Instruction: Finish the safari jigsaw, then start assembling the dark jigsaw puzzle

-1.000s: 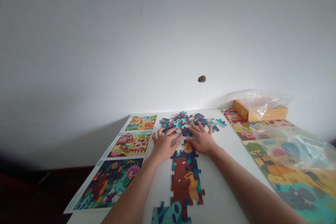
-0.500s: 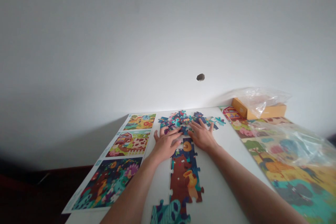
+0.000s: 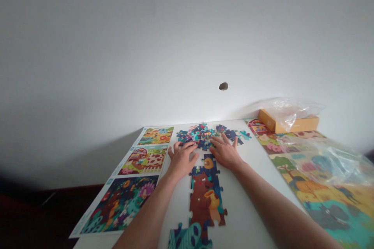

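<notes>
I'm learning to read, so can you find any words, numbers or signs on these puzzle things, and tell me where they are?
No words or numbers can be read here.
Small blue tags on the picture sheet: too small to read.
Orange cardboard box: no readable print.
Jigsaw puzzle pieces: no letters visible.

Just ahead of your left hand (image 3: 181, 159) and right hand (image 3: 225, 153) lies a loose heap of jigsaw pieces (image 3: 201, 133), flat and jumbled in blues, teals and pinks, with your spread fingers at its near edge. Below and between your hands runs an assembled puzzle section (image 3: 204, 198), a long, uneven strip showing a brown bear holding a honey pot, its top end just beside your right palm.
</notes>
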Demonstrator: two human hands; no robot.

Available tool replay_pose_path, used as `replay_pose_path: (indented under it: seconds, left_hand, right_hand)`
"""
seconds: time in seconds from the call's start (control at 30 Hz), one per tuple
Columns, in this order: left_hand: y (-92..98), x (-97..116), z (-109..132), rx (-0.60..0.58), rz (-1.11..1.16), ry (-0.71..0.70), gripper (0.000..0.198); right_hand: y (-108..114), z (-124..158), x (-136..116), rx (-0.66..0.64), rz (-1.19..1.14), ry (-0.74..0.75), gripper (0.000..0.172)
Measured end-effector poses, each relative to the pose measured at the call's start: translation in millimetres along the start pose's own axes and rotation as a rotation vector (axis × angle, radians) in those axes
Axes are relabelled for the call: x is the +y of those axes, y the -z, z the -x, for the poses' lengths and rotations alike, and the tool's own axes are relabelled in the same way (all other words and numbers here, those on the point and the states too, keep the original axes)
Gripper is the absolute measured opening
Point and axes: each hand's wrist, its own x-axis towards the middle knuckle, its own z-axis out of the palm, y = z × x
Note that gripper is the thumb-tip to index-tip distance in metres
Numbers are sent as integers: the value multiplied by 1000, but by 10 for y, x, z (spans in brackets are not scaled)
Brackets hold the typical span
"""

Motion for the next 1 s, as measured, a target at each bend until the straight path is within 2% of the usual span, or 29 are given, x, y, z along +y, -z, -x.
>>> replay_pose_path:
  seconds: [0.1, 0.23, 0.73, 1.0]
  left_hand:
    - [16, 2, 5, -39, 4, -57, 35]
    - [21, 11, 8, -83, 23, -158, 35]
    - [-5, 10, 1, -45, 3, -70, 36]
    - [1, 16, -7, -23, 15, -54, 35]
  right_hand:
    - [-1, 2, -5, 14, 13, -7, 46]
    - [-4, 16, -27, -5, 8, 67, 45]
    - [42, -10, -24, 178, -73, -110, 29]
    - [4, -3, -21, 256, -23, -148, 34]
